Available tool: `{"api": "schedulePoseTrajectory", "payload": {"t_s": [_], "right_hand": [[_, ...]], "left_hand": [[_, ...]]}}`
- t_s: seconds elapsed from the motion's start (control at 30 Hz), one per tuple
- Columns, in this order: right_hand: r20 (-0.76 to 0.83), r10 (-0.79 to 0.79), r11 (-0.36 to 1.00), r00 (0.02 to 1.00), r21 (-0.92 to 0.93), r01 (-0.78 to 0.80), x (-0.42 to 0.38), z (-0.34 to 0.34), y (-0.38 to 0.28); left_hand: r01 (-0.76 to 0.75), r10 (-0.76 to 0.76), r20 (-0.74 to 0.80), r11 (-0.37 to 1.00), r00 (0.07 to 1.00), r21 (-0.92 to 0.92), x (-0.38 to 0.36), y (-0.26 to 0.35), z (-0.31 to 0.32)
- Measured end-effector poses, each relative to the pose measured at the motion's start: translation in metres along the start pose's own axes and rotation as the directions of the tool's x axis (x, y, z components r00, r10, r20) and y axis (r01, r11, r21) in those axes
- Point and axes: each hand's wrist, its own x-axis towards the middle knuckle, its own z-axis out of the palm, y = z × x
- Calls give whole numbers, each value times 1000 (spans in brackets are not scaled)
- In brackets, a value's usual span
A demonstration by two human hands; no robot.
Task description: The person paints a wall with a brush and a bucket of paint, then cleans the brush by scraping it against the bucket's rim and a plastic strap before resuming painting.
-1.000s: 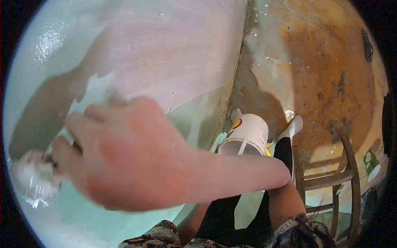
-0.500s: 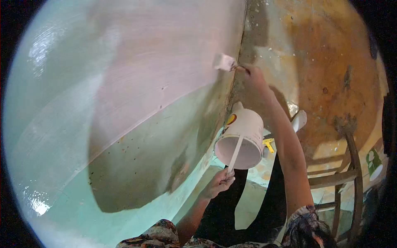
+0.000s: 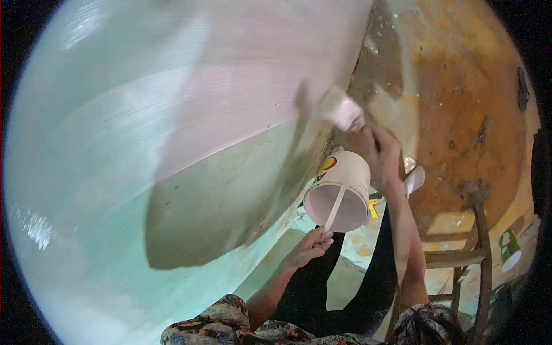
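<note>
My right hand (image 3: 385,152) is wrapped round the handle of a wide paintbrush (image 3: 347,113) with pale, paint-covered bristles. The brush is blurred and sits near the edge of the wall (image 3: 230,135), which carries a pale pinkish coat above and green below. Lower down, my left hand (image 3: 313,247) grips the white handle (image 3: 336,208) of a white paint bucket (image 3: 352,171). The bucket tilts so that its mouth faces me, showing a pale inside. Its side bears a red and yellow mark.
A wooden ladder or stool frame (image 3: 482,253) stands at the right by a stained brown surface (image 3: 460,126). Beyond it lies a green and white container (image 3: 509,250). A small yellow object (image 3: 373,208) shows beside the bucket.
My right hand has drawn the brush down and to the right, closer to the bucket. The view has shifted slightly; my left hand still holds the bucket.
</note>
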Motion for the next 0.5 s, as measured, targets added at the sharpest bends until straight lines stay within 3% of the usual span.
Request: {"api": "schedulePoseTrajectory", "payload": {"t_s": [0.03, 0.07, 0.13, 0.2, 0.33, 0.5], "right_hand": [[25, -87, 992, 996, 100, 84, -1, -7, -40], [160, -165, 973, 973, 190, 134, 1, -21, -83], [148, -427, 875, 892, 315, 367, 7, -27, -156], [74, -570, 761, 818, 423, 492, 7, -27, -214], [7, -649, 711, 760, 361, 604, 12, -20, -279], [31, -598, 762, 801, 331, 556, 20, -13, -255]], "left_hand": [[-12, 12, 19, 1000, 1000, -9, 0, 1, -1], [-20, 21, 38, 1000, 999, -18, -2, 4, -1], [-34, 35, -18, 998, 999, 45, -7, 7, 3], [-51, 55, -36, 995, 998, 91, -15, 6, 6], [-73, 65, 66, 988, 996, 135, -23, 5, 8], [-59, 47, 94, 990, 994, 127, -26, -1, 18]]}}
